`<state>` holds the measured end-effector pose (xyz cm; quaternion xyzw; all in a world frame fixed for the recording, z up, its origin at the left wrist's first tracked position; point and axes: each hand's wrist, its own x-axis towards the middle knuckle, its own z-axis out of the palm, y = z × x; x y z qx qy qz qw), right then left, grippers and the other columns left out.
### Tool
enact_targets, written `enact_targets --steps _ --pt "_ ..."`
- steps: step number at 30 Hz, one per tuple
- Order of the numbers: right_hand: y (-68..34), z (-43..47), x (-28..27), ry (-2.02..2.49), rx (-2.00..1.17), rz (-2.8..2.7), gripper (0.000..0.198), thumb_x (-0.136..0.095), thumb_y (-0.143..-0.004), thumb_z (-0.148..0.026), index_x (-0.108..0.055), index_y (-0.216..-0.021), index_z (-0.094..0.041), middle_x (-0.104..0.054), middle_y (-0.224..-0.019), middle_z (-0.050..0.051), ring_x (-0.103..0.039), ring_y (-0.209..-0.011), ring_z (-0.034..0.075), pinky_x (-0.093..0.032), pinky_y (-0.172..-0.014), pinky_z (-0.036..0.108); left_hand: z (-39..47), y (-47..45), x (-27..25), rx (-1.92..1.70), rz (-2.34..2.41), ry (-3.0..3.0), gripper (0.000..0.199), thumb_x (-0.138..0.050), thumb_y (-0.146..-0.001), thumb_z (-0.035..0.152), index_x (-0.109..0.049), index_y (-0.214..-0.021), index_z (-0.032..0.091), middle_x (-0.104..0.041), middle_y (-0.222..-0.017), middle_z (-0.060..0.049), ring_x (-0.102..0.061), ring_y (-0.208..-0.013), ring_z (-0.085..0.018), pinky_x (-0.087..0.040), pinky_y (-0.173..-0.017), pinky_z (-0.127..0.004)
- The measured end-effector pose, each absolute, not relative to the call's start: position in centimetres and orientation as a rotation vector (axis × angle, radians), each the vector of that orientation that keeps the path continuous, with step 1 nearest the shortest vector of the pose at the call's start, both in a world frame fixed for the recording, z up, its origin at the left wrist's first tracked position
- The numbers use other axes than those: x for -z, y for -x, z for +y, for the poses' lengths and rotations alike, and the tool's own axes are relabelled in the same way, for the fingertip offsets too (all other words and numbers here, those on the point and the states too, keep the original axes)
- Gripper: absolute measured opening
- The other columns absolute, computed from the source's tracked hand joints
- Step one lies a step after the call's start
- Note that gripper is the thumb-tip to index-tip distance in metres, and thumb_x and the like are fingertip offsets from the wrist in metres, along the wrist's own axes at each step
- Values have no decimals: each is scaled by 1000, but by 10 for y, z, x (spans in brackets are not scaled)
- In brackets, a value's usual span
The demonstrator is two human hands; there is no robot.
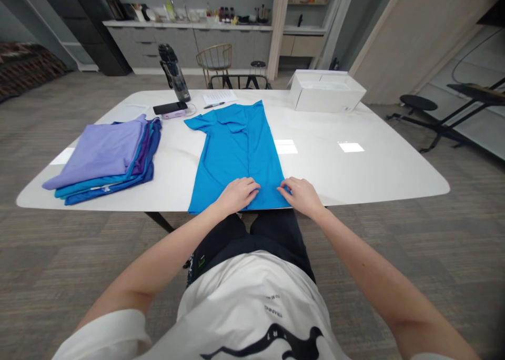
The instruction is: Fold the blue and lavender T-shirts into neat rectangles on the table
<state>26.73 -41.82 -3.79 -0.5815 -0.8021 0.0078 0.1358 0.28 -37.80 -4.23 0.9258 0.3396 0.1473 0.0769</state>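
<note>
A bright blue T-shirt [232,155] lies on the white table, one side folded inward lengthwise, with a short sleeve sticking out at the upper left. Its hem runs along the table's near edge. My left hand [240,193] rests on the lower part of the shirt, fingers curled together, pinching the cloth. At the shirt's lower right corner, my right hand [300,194] has its thumb and fingers closed on the side edge. The fingertips of both hands are partly hidden, and a short stretch of blue cloth lies between them.
On the white table [355,165] a stack of folded purple and blue clothes [106,150] sits at the left. Behind it are a phone [170,108], a dark bottle [175,73], a pen [214,105] and paper [221,96]. A white box [327,92] stands at the back right.
</note>
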Motion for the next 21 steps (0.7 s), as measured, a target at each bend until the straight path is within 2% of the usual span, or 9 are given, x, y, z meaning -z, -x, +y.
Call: enact_targets --steps 8,16,21 --pt "-253 -344 30 1687 -174 -2276 20 -55 -102 -36 -71 -99 -24 -72 -98 5 -67 -89 21 -42 -74 30 -324 12 30 -382 1324 -2703 27 -49 -103 27 -66 -123 23 -66 -122 -7 -62 -109 -25 -50 -89 -37" --pt "-233 -254 34 1577 -297 -2320 18 -57 -101 -34 -71 -97 -23 -71 -94 4 -66 -84 19 -43 -73 29 -234 67 35 -427 1754 -2426 30 -50 -99 26 -67 -124 25 -66 -129 -8 -63 -117 -26 -48 -97 -40" --pt "-204 -179 34 1479 -316 -2346 16 -59 -100 -31 -72 -95 -23 -72 -91 4 -64 -83 19 -42 -74 28 -158 103 40 -509 2067 -2214 34 -48 -98 27 -66 -126 25 -64 -133 -11 -59 -124 -31 -46 -102 -48"
